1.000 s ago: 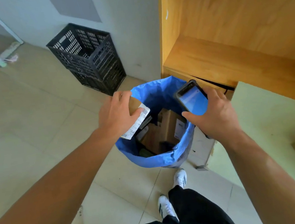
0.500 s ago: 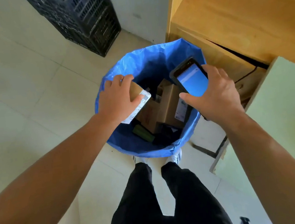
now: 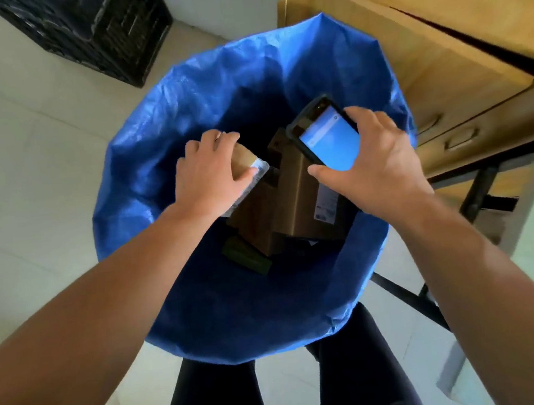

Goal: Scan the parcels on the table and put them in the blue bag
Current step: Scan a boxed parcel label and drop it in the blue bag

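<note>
The blue bag (image 3: 181, 118) stands open on the floor right below me. My left hand (image 3: 210, 175) grips a small brown parcel (image 3: 244, 158) with a white label, held down inside the bag's mouth. My right hand (image 3: 371, 162) holds a dark handheld scanner (image 3: 326, 137) with a lit blue screen over the right side of the bag. Inside lie several brown cardboard boxes (image 3: 295, 195) and a dark green packet (image 3: 247, 255).
A black plastic crate (image 3: 96, 31) stands on the tiled floor behind the bag. A wooden cabinet with drawers (image 3: 445, 79) is at the right, with a table's black metal legs (image 3: 472, 190) beside the bag. My own legs (image 3: 347, 377) are just below the bag.
The view has closed in on the bag. My left hand has lowered the small parcel deeper into the bag's mouth. My right hand still holds the scanner over the bag.
</note>
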Demonstrator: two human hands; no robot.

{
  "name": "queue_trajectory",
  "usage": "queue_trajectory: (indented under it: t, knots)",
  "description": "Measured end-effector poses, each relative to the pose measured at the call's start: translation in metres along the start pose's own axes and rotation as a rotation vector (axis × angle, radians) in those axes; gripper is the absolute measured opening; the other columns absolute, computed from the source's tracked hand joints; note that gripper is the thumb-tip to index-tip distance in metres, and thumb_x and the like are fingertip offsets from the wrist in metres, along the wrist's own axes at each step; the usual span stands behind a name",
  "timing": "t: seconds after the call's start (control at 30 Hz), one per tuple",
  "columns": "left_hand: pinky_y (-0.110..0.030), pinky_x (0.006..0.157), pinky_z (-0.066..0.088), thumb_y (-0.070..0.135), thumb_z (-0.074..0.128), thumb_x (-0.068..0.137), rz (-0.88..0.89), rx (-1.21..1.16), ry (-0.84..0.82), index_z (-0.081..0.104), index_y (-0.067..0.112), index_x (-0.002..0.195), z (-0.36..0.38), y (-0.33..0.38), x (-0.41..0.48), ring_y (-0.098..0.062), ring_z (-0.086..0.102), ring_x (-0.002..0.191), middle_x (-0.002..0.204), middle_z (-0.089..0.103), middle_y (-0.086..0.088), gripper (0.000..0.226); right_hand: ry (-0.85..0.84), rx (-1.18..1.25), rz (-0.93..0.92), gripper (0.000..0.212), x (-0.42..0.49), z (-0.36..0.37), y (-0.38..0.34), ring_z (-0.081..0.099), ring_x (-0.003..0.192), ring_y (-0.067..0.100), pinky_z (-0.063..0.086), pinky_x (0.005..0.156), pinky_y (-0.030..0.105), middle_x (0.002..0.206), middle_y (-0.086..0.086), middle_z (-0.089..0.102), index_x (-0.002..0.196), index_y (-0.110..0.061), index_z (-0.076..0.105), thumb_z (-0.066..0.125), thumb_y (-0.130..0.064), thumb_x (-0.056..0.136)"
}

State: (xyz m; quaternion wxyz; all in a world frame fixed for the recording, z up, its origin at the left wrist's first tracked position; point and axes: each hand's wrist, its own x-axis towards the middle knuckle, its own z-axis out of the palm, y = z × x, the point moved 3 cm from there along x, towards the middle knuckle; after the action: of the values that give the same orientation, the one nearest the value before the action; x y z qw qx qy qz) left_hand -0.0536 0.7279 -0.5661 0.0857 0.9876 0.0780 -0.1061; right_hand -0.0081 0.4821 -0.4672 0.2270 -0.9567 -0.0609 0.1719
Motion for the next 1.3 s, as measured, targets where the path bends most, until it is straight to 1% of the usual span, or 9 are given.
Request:
queue_trajectory:
  t: [0.07, 0.17, 0.27, 0.5, 0.67, 0.9, 1.03, 1.17, 1.3]
  knots:
    - [-0.054, 0.088, 0.051, 0.067, 0.061, 0.085, 0.011, -0.001, 0.039, 0.043, 0.028, 0.145, 0.005, 0.002, 0.019, -0.04, 0.049, 0.122, 0.146, 0.045, -0.006, 0.074, 0.002, 0.002, 0.008, 0.096, 0.005, 0.004, 0.005, 0.049, 0.128, 0.025, 0.046, 0.099, 0.041, 0.142, 0.002, 0.048, 0.151, -0.022, 0.037, 0.078, -0.061, 0.074]
    - [-0.058, 0.097, 0.047, 0.07, 0.057, 0.087, -0.012, -0.04, 0.093, 0.035, 0.028, 0.153, 0.006, 0.008, 0.043, -0.04, 0.043, 0.133, 0.157, 0.036, -0.008, 0.081, 0.025, -0.001, 0.019, 0.095, 0.009, 0.004, 0.01, 0.05, 0.127, 0.023, 0.046, 0.097, 0.04, 0.14, 0.0, 0.05, 0.15, -0.024, 0.038, 0.078, -0.061, 0.073]
    - [-0.058, 0.103, 0.045, 0.064, 0.051, 0.094, -0.022, -0.086, 0.121, 0.031, 0.027, 0.156, 0.002, 0.012, 0.055, -0.038, 0.037, 0.141, 0.162, 0.031, -0.009, 0.075, 0.036, -0.008, 0.042, 0.093, 0.011, 0.001, 0.013, 0.049, 0.126, 0.021, 0.047, 0.094, 0.04, 0.14, -0.001, 0.049, 0.15, -0.025, 0.037, 0.078, -0.061, 0.074]
    - [-0.059, 0.097, 0.048, 0.046, 0.057, 0.096, 0.026, -0.058, 0.076, 0.036, 0.025, 0.152, -0.021, 0.007, 0.036, -0.038, 0.04, 0.136, 0.157, 0.038, -0.01, 0.063, 0.018, -0.021, 0.074, 0.093, -0.002, -0.017, -0.008, 0.049, 0.125, 0.022, 0.048, 0.091, 0.04, 0.138, 0.0, 0.05, 0.15, -0.025, 0.037, 0.078, -0.061, 0.074]
    - [-0.057, 0.093, 0.049, 0.043, 0.06, 0.093, 0.076, -0.041, 0.078, 0.042, 0.025, 0.151, -0.085, 0.011, 0.011, -0.039, 0.045, 0.13, 0.152, 0.044, -0.012, 0.063, 0.02, 0.002, 0.106, 0.093, -0.031, -0.061, -0.041, 0.048, 0.126, 0.024, 0.046, 0.088, 0.039, 0.14, 0.0, 0.048, 0.15, -0.027, 0.034, 0.077, -0.062, 0.075]
    - [-0.051, 0.083, 0.052, 0.044, 0.065, 0.088, 0.244, 0.027, 0.122, 0.049, 0.031, 0.146, -0.204, 0.043, -0.015, -0.039, 0.057, 0.113, 0.142, 0.055, -0.01, 0.062, 0.111, 0.022, 0.135, 0.096, -0.087, -0.145, -0.096, 0.049, 0.128, 0.023, 0.05, 0.094, 0.042, 0.141, -0.001, 0.048, 0.152, -0.028, 0.033, 0.075, -0.065, 0.074]
    - [-0.048, 0.092, 0.048, 0.047, 0.061, 0.09, 0.343, 0.006, 0.183, 0.048, 0.03, 0.149, -0.269, 0.068, -0.036, -0.035, 0.056, 0.12, 0.145, 0.053, -0.008, 0.062, 0.171, 0.04, 0.166, 0.094, -0.125, -0.188, -0.121, 0.05, 0.127, 0.023, 0.053, 0.091, 0.042, 0.139, -0.002, 0.05, 0.151, -0.029, 0.034, 0.075, -0.065, 0.074]
    - [-0.047, 0.091, 0.049, 0.051, 0.055, 0.091, 0.475, 0.002, 0.21, 0.042, 0.028, 0.151, -0.318, 0.105, -0.057, -0.031, 0.053, 0.125, 0.145, 0.054, -0.005, 0.065, 0.259, 0.088, 0.221, 0.089, -0.171, -0.223, -0.131, 0.053, 0.123, 0.022, 0.053, 0.091, 0.044, 0.135, -0.003, 0.05, 0.146, -0.028, 0.037, 0.074, -0.064, 0.074]
    - [-0.044, 0.088, 0.049, 0.053, 0.047, 0.093, 0.612, 0.03, 0.25, 0.037, 0.027, 0.151, -0.349, 0.161, -0.078, -0.029, 0.054, 0.122, 0.14, 0.056, -0.002, 0.065, 0.344, 0.11, 0.286, 0.091, -0.221, -0.253, -0.115, 0.054, 0.121, 0.022, 0.052, 0.088, 0.037, 0.135, -0.002, 0.049, 0.148, -0.025, 0.035, 0.074, -0.063, 0.075]
